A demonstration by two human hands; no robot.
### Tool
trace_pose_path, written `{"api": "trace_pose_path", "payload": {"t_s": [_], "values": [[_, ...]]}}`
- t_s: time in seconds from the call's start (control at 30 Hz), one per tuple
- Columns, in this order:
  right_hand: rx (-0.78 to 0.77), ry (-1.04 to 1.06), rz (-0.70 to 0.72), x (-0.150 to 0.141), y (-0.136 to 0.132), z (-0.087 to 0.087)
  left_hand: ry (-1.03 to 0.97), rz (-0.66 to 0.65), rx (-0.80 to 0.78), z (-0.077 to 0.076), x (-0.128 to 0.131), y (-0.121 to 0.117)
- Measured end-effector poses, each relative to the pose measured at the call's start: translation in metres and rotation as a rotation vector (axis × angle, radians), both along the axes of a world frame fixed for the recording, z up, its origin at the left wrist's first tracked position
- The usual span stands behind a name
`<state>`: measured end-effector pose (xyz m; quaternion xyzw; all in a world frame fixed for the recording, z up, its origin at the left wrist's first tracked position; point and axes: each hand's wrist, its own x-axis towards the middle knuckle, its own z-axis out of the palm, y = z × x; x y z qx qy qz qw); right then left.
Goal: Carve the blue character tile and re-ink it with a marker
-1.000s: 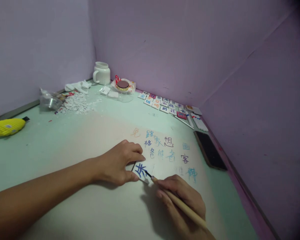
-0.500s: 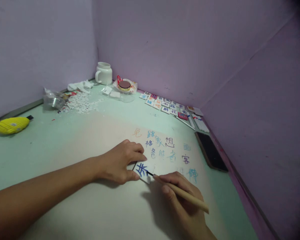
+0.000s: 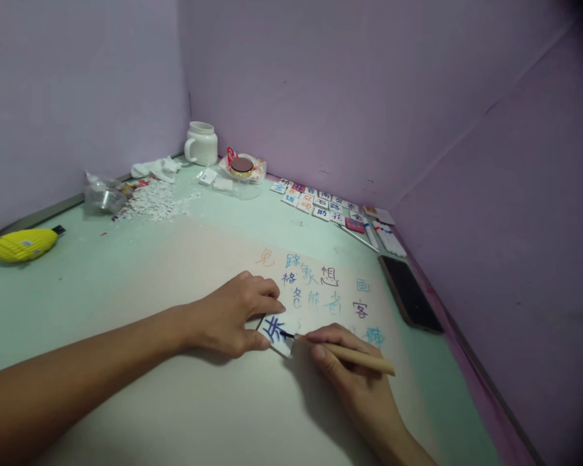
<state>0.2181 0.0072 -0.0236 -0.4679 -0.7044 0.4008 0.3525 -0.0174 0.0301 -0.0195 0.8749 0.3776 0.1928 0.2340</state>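
My left hand (image 3: pixel 233 314) pins a small white tile (image 3: pixel 278 333) to the table, thumb and fingers at the tile's left side. The tile bears a blue painted character. My right hand (image 3: pixel 354 372) grips a thin wooden brush (image 3: pixel 354 355), its dark tip touching the tile's right part. The tile lies on a pale sheet (image 3: pixel 320 291) covered with several coloured characters.
A black phone (image 3: pixel 408 292) lies to the right of the sheet. Several painted tiles (image 3: pixel 315 202) line the back wall. A white mug (image 3: pixel 201 143), a round tin (image 3: pixel 241 166), white scraps (image 3: pixel 155 197), a clear bag (image 3: pixel 102 196) and a yellow object (image 3: pixel 23 244) sit at the back left.
The brush handle has swung flatter and lower, its tail now pointing right. My right hand shifted up and slightly left beside the tile. The left hand stayed put.
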Motion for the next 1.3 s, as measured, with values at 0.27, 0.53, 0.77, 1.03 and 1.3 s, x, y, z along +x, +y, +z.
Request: {"api": "trace_pose_path", "payload": {"t_s": [0.27, 0.53, 0.77, 1.03, 1.3], "values": [[-0.191, 0.243, -0.056, 0.007, 0.005, -0.012, 0.001, -0.026, -0.028, 0.004, -0.004, -0.001], [-0.207, 0.364, -0.006, 0.012, 0.009, -0.017, 0.038, 0.142, 0.023, 0.007, 0.005, -0.013], [-0.108, 0.201, -0.141, 0.004, -0.004, -0.005, 0.101, 0.275, 0.072, -0.003, 0.023, -0.029], [-0.025, 0.15, -0.111, -0.002, -0.006, -0.002, 0.017, 0.233, 0.137, -0.012, 0.022, -0.028], [0.039, 0.147, -0.051, -0.001, -0.004, -0.007, 0.025, 0.211, 0.105, -0.006, 0.022, -0.026]]}}
